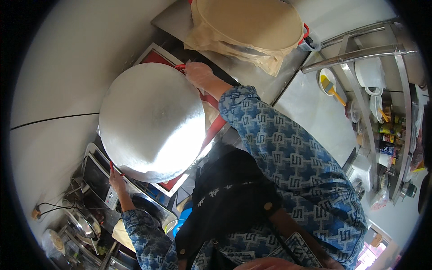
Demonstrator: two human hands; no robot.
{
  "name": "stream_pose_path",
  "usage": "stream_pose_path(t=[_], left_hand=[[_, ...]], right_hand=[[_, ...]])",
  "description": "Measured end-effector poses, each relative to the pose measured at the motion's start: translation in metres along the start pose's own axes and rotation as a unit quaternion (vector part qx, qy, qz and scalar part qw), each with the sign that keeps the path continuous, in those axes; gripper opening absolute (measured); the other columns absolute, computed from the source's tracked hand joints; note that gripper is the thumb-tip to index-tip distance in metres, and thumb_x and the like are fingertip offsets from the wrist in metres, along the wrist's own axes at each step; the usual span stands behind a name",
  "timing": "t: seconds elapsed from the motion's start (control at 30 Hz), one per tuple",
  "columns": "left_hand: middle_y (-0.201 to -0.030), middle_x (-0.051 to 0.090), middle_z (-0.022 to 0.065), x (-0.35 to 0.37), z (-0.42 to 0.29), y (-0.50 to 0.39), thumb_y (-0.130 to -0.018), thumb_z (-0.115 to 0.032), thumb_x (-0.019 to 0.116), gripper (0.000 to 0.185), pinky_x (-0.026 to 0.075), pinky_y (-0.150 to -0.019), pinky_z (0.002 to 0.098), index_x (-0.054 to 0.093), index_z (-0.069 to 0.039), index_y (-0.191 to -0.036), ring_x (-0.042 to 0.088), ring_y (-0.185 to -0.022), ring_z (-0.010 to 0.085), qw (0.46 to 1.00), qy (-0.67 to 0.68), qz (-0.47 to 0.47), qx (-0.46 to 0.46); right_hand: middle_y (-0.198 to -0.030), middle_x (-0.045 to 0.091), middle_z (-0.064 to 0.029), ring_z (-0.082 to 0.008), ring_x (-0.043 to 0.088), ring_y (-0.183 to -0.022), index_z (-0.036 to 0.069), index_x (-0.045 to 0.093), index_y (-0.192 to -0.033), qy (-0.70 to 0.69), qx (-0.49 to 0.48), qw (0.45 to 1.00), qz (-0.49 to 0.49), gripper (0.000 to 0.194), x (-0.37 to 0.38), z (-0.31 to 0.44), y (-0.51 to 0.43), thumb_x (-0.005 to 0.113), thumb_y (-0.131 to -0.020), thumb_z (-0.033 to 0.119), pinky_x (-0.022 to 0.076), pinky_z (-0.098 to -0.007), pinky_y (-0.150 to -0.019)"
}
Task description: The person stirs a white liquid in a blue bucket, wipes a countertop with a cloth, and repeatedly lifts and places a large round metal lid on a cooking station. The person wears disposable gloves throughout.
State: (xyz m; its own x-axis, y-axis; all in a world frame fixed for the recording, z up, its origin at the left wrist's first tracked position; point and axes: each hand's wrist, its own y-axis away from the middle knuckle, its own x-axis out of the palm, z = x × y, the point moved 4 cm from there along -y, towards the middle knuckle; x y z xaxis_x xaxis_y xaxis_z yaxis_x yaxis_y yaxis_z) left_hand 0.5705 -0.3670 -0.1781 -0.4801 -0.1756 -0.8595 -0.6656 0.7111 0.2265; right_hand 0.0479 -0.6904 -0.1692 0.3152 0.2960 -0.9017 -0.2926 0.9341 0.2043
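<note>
A large round metal pan point(148, 111) with red handles is held between my two hands, its smooth silvery face toward me and glaring with light at the lower right. My right hand point(199, 72), in a clear plastic glove, is closed around the upper red handle point(180, 67). My left hand point(117, 183) grips the red handle at the pan's lower left edge. Beneath the pan lies a red surface with a white frame point(171, 191), mostly hidden. Beyond my right hand, a thin tan sheet point(249, 23) drapes over another round form with a red handle point(306, 31).
A steel counter point(308, 104) runs along the right, below a metal rack point(354, 55). On the counter, a white bowl point(326, 76) holds a yellow-handled brush point(332, 91). Near my left hand are a countertop appliance point(98, 179) and a black pan point(146, 206). A wall point(57, 91) rises at left.
</note>
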Motion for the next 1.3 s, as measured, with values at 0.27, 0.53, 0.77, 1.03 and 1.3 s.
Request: stream_pose_path(t=[0.27, 0.53, 0.77, 1.03, 1.3], left_hand=[[-0.09, 0.07, 0.021, 0.004, 0.013, -0.006, -0.097, -0.031, 0.044, 0.043, 0.051, -0.071, 0.0424, 0.06, -0.009, -0.13, 0.069, -0.083, 0.0308, 1.0, -0.021, 0.001, 0.009], [-0.088, 0.07, 0.0188, 0.003, 0.024, -0.006, -0.096, -0.029, 0.047, 0.043, 0.051, -0.068, 0.0397, 0.058, -0.011, -0.133, 0.067, -0.074, 0.0262, 0.998, 0.031, 0.002, -0.055], [-0.081, 0.067, 0.0149, 0.003, 0.013, -0.001, -0.095, -0.025, 0.045, 0.043, 0.05, -0.063, 0.0376, 0.058, -0.011, -0.134, 0.065, -0.069, 0.0217, 0.998, 0.044, 0.01, -0.04], [-0.085, 0.068, 0.0184, -0.004, -0.007, 0.011, -0.096, -0.026, 0.046, 0.042, 0.05, -0.065, 0.0397, 0.057, -0.012, -0.134, 0.066, -0.073, 0.0257, 0.998, -0.008, 0.001, -0.06], [-0.101, 0.068, 0.0203, -0.003, -0.005, 0.01, -0.095, -0.026, 0.047, 0.044, 0.051, -0.078, 0.0405, 0.056, -0.009, -0.135, 0.068, -0.089, 0.0289, 0.996, -0.011, 0.019, -0.088]], right_hand=[[-0.107, 0.068, -0.0196, -0.0324, 0.066, -0.103, 0.005, 0.071, -0.102, 0.007, 0.012, 1.0, -0.001, 0.029, -0.001, 0.002, 0.001, 0.046, -0.092, 0.018, 0.0535, -0.0414, -0.087], [-0.1, 0.068, -0.0218, -0.0352, 0.066, -0.096, -0.002, 0.062, -0.107, 0.017, -0.029, 0.999, -0.008, 0.03, 0.009, 0.0, -0.005, 0.046, -0.092, 0.018, 0.0536, -0.0422, -0.081], [-0.108, 0.066, -0.022, -0.0351, 0.065, -0.101, -0.001, 0.063, -0.108, 0.012, -0.005, 1.0, 0.006, 0.031, 0.006, 0.001, -0.005, 0.045, -0.094, 0.019, 0.0524, -0.0424, -0.087], [-0.109, 0.066, -0.0231, -0.0352, 0.064, -0.105, -0.002, 0.064, -0.107, 0.026, -0.021, 0.999, 0.002, 0.031, 0.006, 0.001, -0.004, 0.045, -0.093, 0.018, 0.0516, -0.0431, -0.09], [-0.108, 0.066, -0.0233, -0.0346, 0.064, -0.104, -0.002, 0.063, -0.109, 0.018, -0.003, 1.0, -0.004, 0.032, 0.007, 0.001, -0.005, 0.043, -0.093, 0.018, 0.0519, -0.0425, -0.088]])
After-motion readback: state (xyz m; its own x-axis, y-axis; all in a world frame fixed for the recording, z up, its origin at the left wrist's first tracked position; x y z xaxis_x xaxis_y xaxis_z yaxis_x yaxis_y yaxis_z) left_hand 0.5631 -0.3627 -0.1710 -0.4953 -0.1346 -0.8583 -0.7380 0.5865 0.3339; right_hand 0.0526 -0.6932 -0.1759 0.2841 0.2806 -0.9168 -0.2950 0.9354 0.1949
